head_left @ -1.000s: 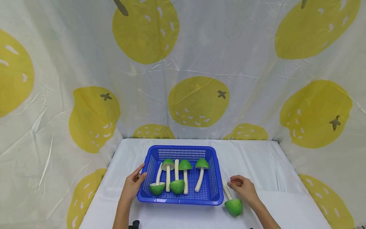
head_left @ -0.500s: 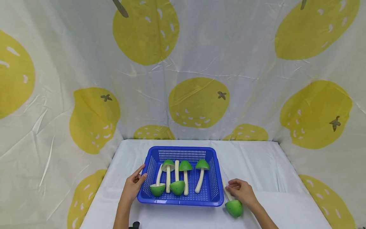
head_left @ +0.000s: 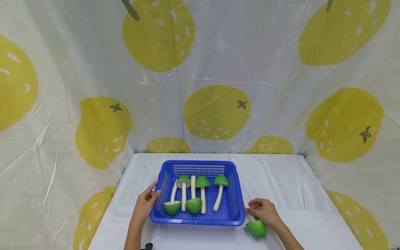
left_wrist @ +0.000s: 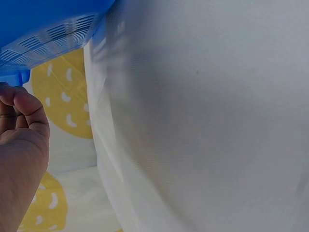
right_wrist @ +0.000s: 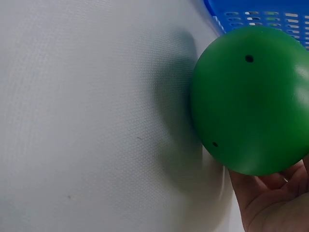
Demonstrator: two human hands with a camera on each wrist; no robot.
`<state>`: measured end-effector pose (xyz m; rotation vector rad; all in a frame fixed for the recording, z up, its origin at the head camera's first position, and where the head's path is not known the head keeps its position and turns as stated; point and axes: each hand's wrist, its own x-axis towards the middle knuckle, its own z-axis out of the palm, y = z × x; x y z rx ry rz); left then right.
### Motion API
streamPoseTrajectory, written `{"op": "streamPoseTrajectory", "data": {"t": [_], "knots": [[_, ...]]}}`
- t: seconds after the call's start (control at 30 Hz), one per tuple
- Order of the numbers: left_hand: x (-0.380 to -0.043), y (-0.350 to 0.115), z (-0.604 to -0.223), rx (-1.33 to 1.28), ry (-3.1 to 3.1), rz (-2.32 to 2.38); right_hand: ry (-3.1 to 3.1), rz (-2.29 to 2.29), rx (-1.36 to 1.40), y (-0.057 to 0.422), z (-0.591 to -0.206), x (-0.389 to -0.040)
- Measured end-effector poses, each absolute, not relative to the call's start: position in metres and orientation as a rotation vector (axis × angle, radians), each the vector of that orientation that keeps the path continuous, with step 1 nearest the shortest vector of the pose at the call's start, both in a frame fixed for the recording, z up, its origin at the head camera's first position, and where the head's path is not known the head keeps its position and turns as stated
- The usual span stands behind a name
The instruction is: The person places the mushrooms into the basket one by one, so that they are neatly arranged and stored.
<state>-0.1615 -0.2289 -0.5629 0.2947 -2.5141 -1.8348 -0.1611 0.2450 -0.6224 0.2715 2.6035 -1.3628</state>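
Observation:
My left hand (head_left: 144, 204) holds the left rim of a blue plastic basket (head_left: 197, 221), thumb over the edge; in the left wrist view its curled fingers (left_wrist: 29, 107) meet the basket rim. Inside the basket lie several toy mushrooms with green caps and white stems, some caps toward the back and some toward the front. Beside the basket's right wall, my right hand (head_left: 265, 212) pinches the pale stem of another toy mushroom (head_left: 256, 229), whose cap points toward me. That green cap fills much of the right wrist view and hides most of the stem and fingers there.
A white cloth (head_left: 312, 225) covers the table. White curtains printed with yellow lemons (head_left: 217, 111) enclose its back and sides. A small black object (head_left: 149, 246) shows at the bottom edge near my left forearm.
My right hand has come down and slightly left onto the mushroom stem, and its fingers have closed on it. The basket and my left hand have stayed in place.

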Motion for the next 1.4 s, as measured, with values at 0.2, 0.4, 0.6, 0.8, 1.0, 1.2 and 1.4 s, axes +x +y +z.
{"op": "streamPoseTrajectory", "data": {"t": [0.2,0.4,0.6,0.8,1.0,1.2,1.4], "knots": [[-0.159,-0.229,-0.562,0.282,-2.518,-1.833,2.595,-1.379,0.268,0.247,-0.623,-0.160],[-0.168,-0.235,-0.584,0.275,-2.495,-1.833,2.618,-1.420,0.243,0.249,-0.621,-0.158],[-0.171,-0.237,-0.594,0.286,-2.489,-1.829,2.599,-1.488,0.295,0.250,-0.619,-0.156],[-0.172,-0.236,-0.592,0.305,-2.496,-1.832,2.605,-1.516,0.323,0.255,-0.617,-0.157],[-0.175,-0.239,-0.601,0.263,-2.475,-1.820,2.623,-1.530,0.325,0.263,-0.613,-0.160],[-0.177,-0.240,-0.602,0.279,-2.496,-1.800,2.606,-1.561,0.339,0.270,-0.604,-0.161],[-0.177,-0.240,-0.601,0.301,-2.536,-1.778,2.601,-1.615,0.334,0.274,-0.591,-0.164]]}}
